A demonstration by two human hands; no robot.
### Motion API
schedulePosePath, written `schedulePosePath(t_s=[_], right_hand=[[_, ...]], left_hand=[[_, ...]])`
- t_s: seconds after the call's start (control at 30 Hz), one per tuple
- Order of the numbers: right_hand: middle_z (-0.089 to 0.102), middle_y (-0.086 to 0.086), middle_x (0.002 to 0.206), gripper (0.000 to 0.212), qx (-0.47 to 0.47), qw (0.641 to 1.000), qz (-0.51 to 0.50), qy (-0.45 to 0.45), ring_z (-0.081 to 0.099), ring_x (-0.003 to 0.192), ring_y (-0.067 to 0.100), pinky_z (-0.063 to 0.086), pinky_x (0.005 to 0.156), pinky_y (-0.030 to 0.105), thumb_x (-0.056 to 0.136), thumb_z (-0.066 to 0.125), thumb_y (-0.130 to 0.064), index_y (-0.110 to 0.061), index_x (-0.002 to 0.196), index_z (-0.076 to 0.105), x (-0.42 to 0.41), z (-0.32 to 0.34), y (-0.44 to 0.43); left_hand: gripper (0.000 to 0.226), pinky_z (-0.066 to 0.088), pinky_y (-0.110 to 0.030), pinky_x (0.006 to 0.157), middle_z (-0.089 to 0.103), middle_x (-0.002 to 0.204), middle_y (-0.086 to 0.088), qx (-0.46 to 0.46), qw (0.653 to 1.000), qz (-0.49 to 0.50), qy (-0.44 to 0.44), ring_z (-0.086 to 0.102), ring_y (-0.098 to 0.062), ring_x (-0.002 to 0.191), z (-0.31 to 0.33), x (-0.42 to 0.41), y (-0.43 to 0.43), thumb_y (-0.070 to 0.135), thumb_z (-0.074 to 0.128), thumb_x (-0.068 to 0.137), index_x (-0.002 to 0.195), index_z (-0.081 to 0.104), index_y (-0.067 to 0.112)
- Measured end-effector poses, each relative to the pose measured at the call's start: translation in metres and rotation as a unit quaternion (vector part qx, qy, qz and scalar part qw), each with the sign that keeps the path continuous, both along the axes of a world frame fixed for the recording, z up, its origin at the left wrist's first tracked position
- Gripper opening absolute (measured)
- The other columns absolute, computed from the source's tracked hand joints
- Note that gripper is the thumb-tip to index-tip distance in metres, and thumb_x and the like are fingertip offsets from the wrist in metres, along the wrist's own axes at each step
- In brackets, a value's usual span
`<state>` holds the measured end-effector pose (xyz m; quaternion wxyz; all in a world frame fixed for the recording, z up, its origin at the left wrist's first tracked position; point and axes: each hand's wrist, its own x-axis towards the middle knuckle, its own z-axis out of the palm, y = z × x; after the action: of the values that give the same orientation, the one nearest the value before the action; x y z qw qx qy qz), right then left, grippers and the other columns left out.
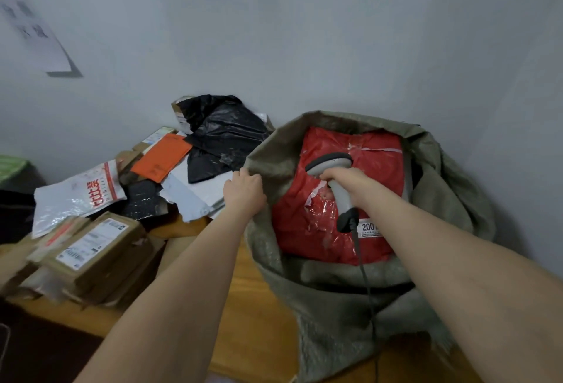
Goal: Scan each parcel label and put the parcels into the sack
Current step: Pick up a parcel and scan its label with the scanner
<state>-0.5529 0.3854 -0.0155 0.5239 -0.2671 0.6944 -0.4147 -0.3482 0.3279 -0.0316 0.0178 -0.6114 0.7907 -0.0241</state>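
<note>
1. Over the sack's mouth, your right grip is wrapped round the handle of the grey handheld barcode scanner. The scanner's black cable trails down across the near rim.
2. Your left grip has its fingers curled over the left rim of the grey-green woven plastic sack and holds the mouth open.
3. Inside the sack, filling most of the opening, lies the red glossy plastic mailer parcel. A white printed label shows on it just beside the scanner's base.
4. That red parcel looks soft, puffy and slick, with wrinkled film and a scuffed patch near the middle. It is probably light for its bulk. If you must shift it, bunch a corner or get under an edge, because a flat face will likely slide away from you.
5. The sack cloth looks limp, so expect the mouth to fold in if you let go of the rim.
6. Left of the sack, on the wooden desk, the unsacked parcels lie heaped:
   - The crumpled black plastic bag, orange flat envelope and white poly mailer with red print will probably sag and slip, so pinch them at an edge.
   - The brown cardboard boxes look stiff, so take them across the short sides with the label up.
</note>
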Motion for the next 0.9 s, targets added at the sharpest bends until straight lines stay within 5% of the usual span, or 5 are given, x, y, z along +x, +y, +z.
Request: schedulePosePath(t_s=[0.07,0.13,0.43,0.57,0.9], right_hand=[[0.057,0.008,0.068,0.011,-0.016,0.998,0.009,-0.055,0.057,0.045,0.014,0.050,0.044,0.023,0.090,0.061,-0.013,-0.003,0.092,0.059,0.026,0.011,0.001],[0.051,0.006,0.065,0.014,-0.026,0.993,0.007,-0.113,0.050,0.046,0.013,0.042,0.037,0.017,0.094,0.056,-0.013,-0.006,0.082,0.056,0.057,0.019,-0.002],[0.048,0.001,0.064,0.021,0.007,0.980,0.054,-0.190,0.045,0.050,0.011,0.040,0.039,0.015,0.094,0.057,-0.014,-0.009,0.075,0.051,0.222,0.012,-0.013],[0.050,0.004,0.068,0.008,0.022,0.982,0.032,-0.185,0.047,0.051,0.013,0.042,0.044,0.021,0.093,0.057,-0.011,-0.005,0.094,0.053,0.276,0.001,-0.022],[0.052,0.006,0.068,0.029,0.017,0.981,0.059,-0.182,0.048,0.046,0.014,0.042,0.045,0.023,0.094,0.057,-0.014,-0.004,0.121,0.053,0.371,0.010,-0.089]], left_hand=[[0.032,0.042,-0.040,0.087,0.044,0.125,-0.010,-0.022,0.998,0.008,0.058,0.042,-0.031,0.118,0.003,0.021,0.001,0.029,0.046,0.095,0.124,0.051,0.015],[0.029,0.043,-0.038,0.083,0.045,0.125,-0.010,-0.034,0.994,0.033,0.099,0.043,-0.030,0.116,0.004,0.051,0.002,0.025,0.043,0.096,0.122,0.050,0.013],[0.030,0.042,-0.040,0.086,0.045,0.126,-0.018,0.054,0.985,0.122,0.112,0.047,-0.037,0.112,0.000,0.206,0.008,0.013,0.048,0.091,0.120,0.051,0.005],[0.032,0.045,-0.041,0.086,0.045,0.125,-0.016,0.072,0.980,0.148,0.111,0.049,-0.035,0.113,0.005,0.251,0.007,0.017,0.051,0.091,0.122,0.049,0.006],[0.033,0.052,-0.039,0.084,0.059,0.119,-0.015,0.069,0.979,0.151,0.118,0.058,-0.030,0.103,0.015,0.338,-0.044,0.012,0.050,0.090,0.122,0.055,0.005]])
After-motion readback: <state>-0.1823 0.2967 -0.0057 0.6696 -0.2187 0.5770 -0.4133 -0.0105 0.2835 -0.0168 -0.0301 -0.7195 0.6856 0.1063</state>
